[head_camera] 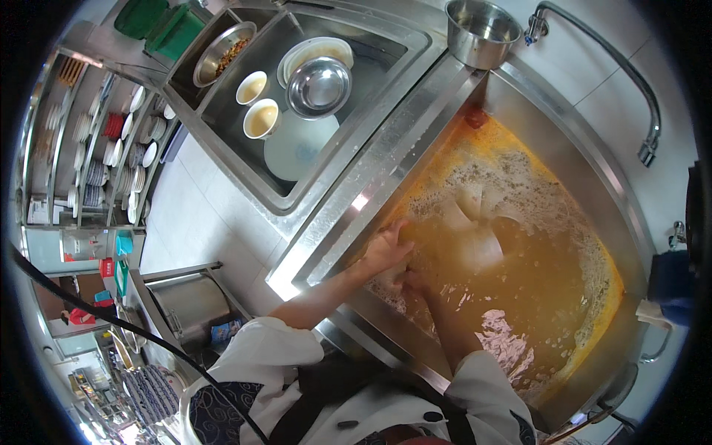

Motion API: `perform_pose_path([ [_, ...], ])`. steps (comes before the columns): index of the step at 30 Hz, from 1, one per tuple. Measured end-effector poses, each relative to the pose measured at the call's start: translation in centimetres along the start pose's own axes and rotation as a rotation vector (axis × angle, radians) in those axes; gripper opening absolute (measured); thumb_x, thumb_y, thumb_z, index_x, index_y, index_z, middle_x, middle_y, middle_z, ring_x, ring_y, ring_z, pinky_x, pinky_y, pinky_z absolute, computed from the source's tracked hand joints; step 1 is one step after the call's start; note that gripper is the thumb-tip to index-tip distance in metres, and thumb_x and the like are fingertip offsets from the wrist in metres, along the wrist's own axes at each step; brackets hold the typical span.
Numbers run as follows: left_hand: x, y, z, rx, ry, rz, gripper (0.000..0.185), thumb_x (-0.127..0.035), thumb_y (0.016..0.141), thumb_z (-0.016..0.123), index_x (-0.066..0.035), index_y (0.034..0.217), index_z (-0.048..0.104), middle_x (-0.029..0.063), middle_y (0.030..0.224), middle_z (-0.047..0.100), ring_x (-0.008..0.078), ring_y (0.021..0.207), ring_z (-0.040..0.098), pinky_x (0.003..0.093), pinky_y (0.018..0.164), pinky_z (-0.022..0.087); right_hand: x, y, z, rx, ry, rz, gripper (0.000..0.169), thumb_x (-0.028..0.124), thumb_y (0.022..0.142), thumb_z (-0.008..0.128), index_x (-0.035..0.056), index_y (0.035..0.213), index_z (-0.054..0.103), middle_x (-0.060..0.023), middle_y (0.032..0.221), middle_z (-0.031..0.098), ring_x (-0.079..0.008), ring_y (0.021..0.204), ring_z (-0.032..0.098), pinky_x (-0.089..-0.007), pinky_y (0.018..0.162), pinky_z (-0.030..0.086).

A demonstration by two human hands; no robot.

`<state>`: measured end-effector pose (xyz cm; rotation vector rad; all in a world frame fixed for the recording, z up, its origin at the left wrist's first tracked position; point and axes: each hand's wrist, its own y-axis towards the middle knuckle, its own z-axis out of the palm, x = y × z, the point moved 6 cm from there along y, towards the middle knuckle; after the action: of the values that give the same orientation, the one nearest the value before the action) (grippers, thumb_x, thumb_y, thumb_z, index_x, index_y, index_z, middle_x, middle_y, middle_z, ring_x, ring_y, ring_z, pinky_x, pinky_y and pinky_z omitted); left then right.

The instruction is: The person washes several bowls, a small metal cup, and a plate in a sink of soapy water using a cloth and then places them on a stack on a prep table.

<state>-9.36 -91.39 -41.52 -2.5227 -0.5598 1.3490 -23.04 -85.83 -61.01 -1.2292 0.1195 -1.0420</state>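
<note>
Both of my hands are at the near left side of a deep stainless-steel sink (pixel 562 128) full of cloudy orange-brown water (pixel 534 267). My left hand (pixel 390 245) is at the water's surface with its fingers curled, close to the sink's left wall. Just below it, my right hand (pixel 413 282) is partly under the water, its fingertips hidden. The murk hides whether either hand holds anything. To the right of my hands, pale dishes (pixel 481 247) lie partly submerged, their full shapes unclear. Foam (pixel 500 172) floats along the far and right sides.
The adjoining sink (pixel 378 119) holds a steel bowl (pixel 320 89), white plates (pixel 289 53) and two white bowls (pixel 261 118). A steel basin (pixel 222 53) contains food scraps. A steel pot (pixel 481 36) stands on the corner beside a long faucet (pixel 628 61). Dish shelves (pixel 78 150) stand left.
</note>
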Motion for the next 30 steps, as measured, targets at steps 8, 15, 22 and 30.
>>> perform_pose_path([
  [8, 0.7, -3.8, 2.9, 0.174, -0.053, -0.212, 0.075, -0.052, 0.069, 0.058, -0.008, 0.125, 0.036, 0.0246, 0.110, 0.052, 0.0379, 0.099, 0.053, 0.0421, 0.085, 0.041, 7.7, -12.9, 4.0, -0.307, 0.116, -0.363, 0.041, 0.011, 0.068, 0.058, 0.0071, 0.107, 0.048, -0.0121, 0.082, 0.059, -0.0294, 0.069, 0.058, -0.0395, 0.055, 0.048],
  [15, -0.5, -1.4, 6.3, 0.390, 0.059, 0.023, 0.060, -0.041, 0.071, 0.057, -0.008, 0.119, 0.044, 0.0140, 0.104, 0.055, 0.0314, 0.094, 0.055, 0.0367, 0.072, 0.047, 7.8, -18.7, 5.8, -0.898, -1.039, -1.032, 0.039, 0.013, 0.068, 0.058, 0.0080, 0.106, 0.049, -0.0176, 0.121, 0.045, -0.0303, 0.112, 0.042, -0.0457, 0.099, 0.025],
  [22, -5.5, -6.0, 8.4, 0.249, -0.353, -0.403, 0.055, -0.037, 0.068, 0.057, -0.007, 0.114, 0.047, 0.0115, 0.104, 0.055, 0.0282, 0.095, 0.055, 0.0376, 0.066, 0.050, 5.4, -21.4, 1.7, -0.694, -0.937, -0.383, 0.043, 0.004, 0.060, 0.059, 0.0101, 0.102, 0.054, -0.0162, 0.119, 0.046, -0.0296, 0.108, 0.046, -0.0447, 0.096, 0.031],
  [30, -5.4, -4.5, 11.5, 0.481, -0.337, -0.478, 0.059, -0.022, 0.065, 0.053, -0.010, 0.121, 0.039, 0.0173, 0.111, 0.050, 0.0346, 0.089, 0.056, 0.0498, 0.061, 0.050, 0.4, -20.6, -1.3, -0.883, -1.373, -0.699, 0.056, 0.006, 0.066, 0.058, 0.0134, 0.120, 0.043, -0.0141, 0.128, 0.038, -0.0278, 0.115, 0.040, -0.0435, 0.088, 0.036],
])
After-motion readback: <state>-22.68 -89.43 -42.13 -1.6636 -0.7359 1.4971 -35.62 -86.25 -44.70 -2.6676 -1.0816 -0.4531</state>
